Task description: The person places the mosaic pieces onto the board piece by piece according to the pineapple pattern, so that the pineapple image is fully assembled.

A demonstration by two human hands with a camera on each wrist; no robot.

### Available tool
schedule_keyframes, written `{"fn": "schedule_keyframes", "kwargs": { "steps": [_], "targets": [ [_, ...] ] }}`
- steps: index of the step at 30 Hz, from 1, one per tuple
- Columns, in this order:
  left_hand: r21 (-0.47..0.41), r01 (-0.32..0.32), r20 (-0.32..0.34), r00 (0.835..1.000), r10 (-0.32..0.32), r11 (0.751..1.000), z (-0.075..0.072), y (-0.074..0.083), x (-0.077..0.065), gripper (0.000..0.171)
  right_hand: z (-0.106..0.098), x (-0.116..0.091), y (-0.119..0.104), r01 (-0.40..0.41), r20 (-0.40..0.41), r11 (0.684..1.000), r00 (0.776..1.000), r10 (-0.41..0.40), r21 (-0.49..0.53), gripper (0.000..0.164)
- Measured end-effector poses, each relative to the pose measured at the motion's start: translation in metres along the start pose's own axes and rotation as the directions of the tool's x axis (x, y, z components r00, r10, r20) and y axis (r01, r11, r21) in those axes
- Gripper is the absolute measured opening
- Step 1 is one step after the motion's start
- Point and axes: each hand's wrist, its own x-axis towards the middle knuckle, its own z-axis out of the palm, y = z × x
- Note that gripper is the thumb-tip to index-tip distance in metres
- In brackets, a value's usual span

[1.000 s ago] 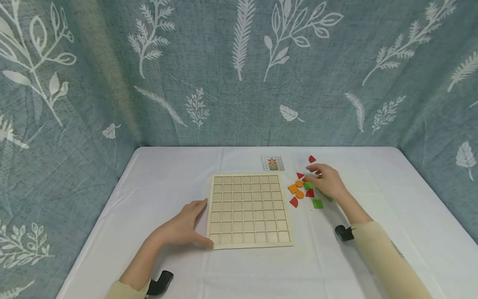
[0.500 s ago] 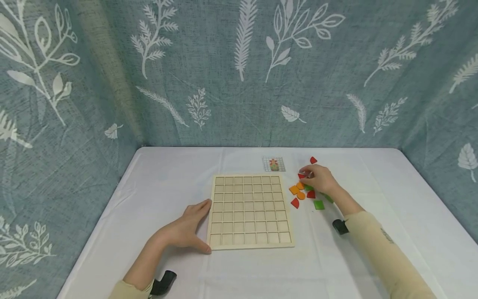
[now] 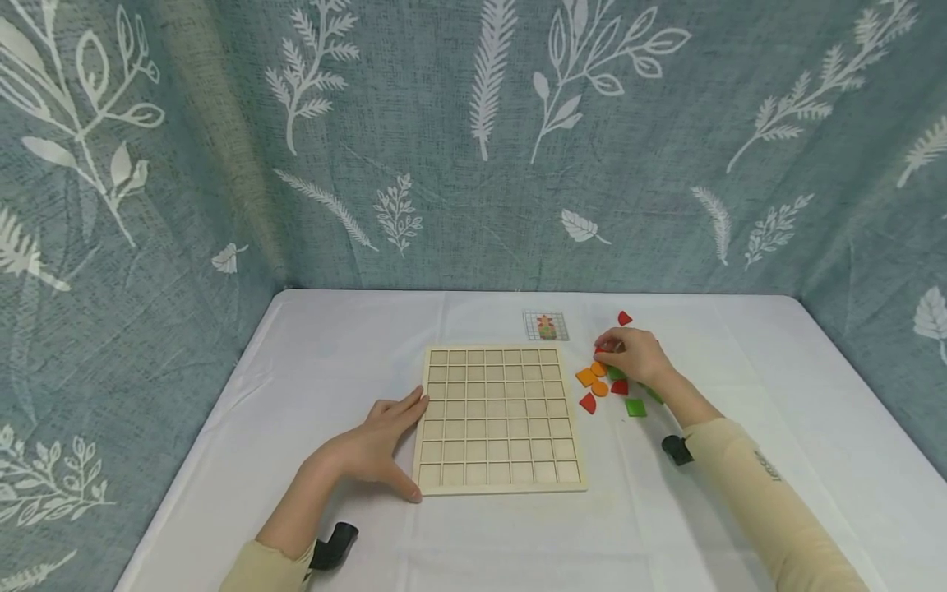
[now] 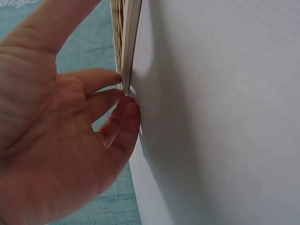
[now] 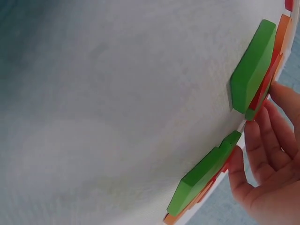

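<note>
While the left hand [image 3: 381, 448] spreads thumb and fingers wide along the left edge of a pale wooden board [image 3: 499, 419] ruled into shallow square cells, I watch the right hand [image 3: 636, 355], fingers bent, among loose coloured pieces. At its fingertips is a small red piece [image 3: 598, 351], partly covered; thumb and forefinger look narrowly apart, and I cannot tell whether they pinch it. It sits in a cluster just right of the board, on a white-covered counter [image 3: 333, 353], near orange round discs [image 3: 600, 389], an orange square [image 3: 586, 377] and a flat green square [image 3: 635, 408].

To do this well, I would take the red piece by its sides and lift it straight up, so its close neighbours don't shift, while the other hand lightly steadies the board.

Beyond the board's far right corner lies a gridded card [image 3: 546, 326] printed with a small coloured figure; I can read no words on it. The tan right sleeve [image 3: 769, 493] carries dark lettering, too small for me to make out.
</note>
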Motion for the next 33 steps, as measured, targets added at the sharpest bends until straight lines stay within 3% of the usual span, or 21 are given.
{"fn": "schedule_keyframes", "kwargs": {
  "steps": [15,21,26,33],
  "targets": [
    [0.006,0.0,0.014,1.0,0.0,1.0,-0.006,-0.001,0.001,0.125,-0.01,0.003,0.002,-0.082,0.081,0.995,0.994,0.077,0.058,0.027],
    [0.015,-0.01,0.002,1.0,0.01,1.0,-0.005,-0.003,0.003,0.125,-0.01,0.003,0.001,-0.048,0.058,0.999,0.997,0.048,0.006,0.026],
    [0.009,-0.021,-0.003,1.0,0.021,1.0,-0.004,-0.004,0.003,0.125,-0.01,0.0,-0.006,-0.007,-0.009,1.0,1.0,0.007,-0.029,0.027],
    [0.023,-0.019,-0.012,1.0,0.019,1.0,-0.003,-0.004,0.005,0.125,0.005,-0.002,-0.04,0.102,-0.044,0.987,0.994,-0.098,0.127,0.026]
  ]
}}
